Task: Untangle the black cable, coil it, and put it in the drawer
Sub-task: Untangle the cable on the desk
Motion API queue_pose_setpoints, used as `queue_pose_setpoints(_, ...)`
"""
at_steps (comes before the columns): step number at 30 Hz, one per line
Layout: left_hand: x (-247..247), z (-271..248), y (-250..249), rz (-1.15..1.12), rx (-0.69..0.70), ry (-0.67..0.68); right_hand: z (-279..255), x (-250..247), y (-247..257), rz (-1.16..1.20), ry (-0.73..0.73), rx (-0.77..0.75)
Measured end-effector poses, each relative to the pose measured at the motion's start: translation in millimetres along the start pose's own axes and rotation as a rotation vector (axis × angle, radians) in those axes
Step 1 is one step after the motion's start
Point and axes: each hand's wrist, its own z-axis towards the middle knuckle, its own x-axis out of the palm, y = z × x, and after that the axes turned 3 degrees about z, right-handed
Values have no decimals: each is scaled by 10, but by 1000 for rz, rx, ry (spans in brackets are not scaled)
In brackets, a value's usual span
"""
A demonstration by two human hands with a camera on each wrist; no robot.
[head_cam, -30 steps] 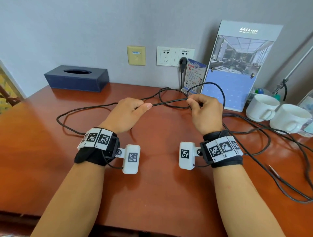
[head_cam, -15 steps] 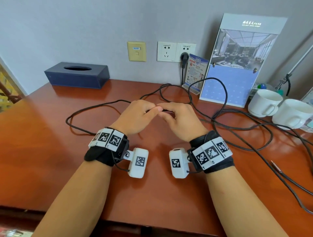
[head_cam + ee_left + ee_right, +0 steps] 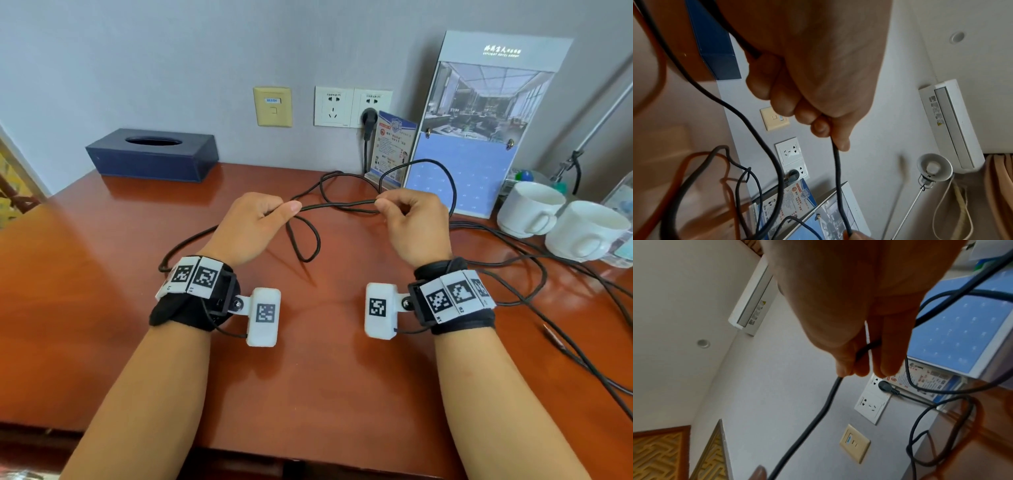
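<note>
Our left hand [image 3: 251, 228] and right hand [image 3: 412, 226] each pinch the thin black cable [image 3: 337, 205]; its lower-right run leaves frame.

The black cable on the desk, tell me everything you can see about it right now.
The black cable is thin, round and matte, rubbery-looking. A short stretch runs almost straight, lifted above the desk, between the left hand and the right hand, both pinching it at the fingertips. A small loop hangs below that stretch near the left hand; a larger loop arches up behind the right hand. More slack curves away on the wood to the left, and black strands sprawl tangled to the right. Its ends cannot be made out.
</note>
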Motion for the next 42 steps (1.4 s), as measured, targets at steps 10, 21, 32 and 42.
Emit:
queue_pose_setpoints(10,237,11,-142,-48,49,70,-257,309,289,-33,325,-383)
queue_pose_setpoints(21,90,22,-62,17,-17,-56,-28,-31,6,-73,-123,-38)
queue_pose_setpoints(32,257,11,-151,-48,31,-28,-292,313,201,5,157,-360)
queue_pose_setpoints(42,8,30,-80,-19,9,-119,-91,1,-116,-22,-127,-173)
